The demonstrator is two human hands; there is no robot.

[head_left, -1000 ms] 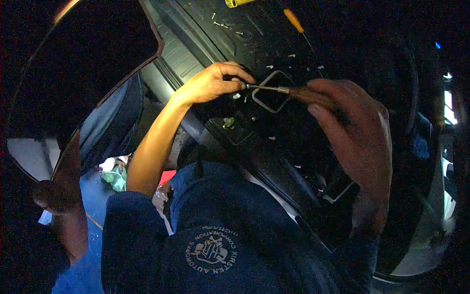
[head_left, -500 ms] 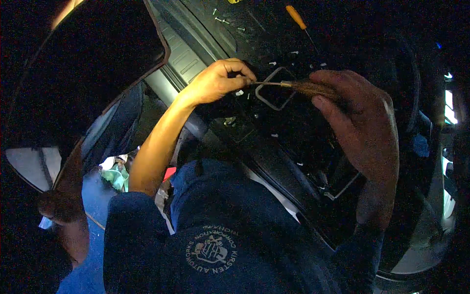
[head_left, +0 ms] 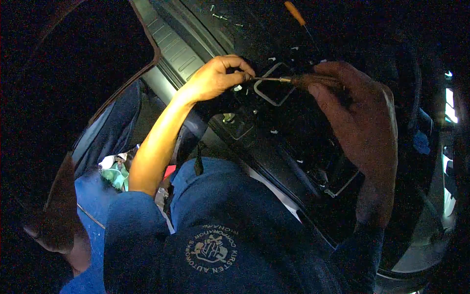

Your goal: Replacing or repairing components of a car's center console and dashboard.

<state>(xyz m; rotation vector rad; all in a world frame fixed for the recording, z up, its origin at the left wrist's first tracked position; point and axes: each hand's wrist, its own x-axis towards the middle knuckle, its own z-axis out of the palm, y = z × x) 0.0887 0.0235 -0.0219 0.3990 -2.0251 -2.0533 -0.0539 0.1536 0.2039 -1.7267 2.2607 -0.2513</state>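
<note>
The right hand (head_left: 360,105) grips one tool (head_left: 284,80); one orange screwdriver (head_left: 295,13) lies apart.

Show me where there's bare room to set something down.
The dark surface looks open between the orange-handled screwdriver and loose screws, though dimness may hide bits. The ridged sill left of the left hand looks bare too. It's crowded by the pale frame: small pieces, slim tool, right hand.

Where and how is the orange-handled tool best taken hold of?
Probably by its thick handle, from above, fingers across its width: it appears to lie flat, with only a thin shaft slanting down to the right in the picture.
</note>
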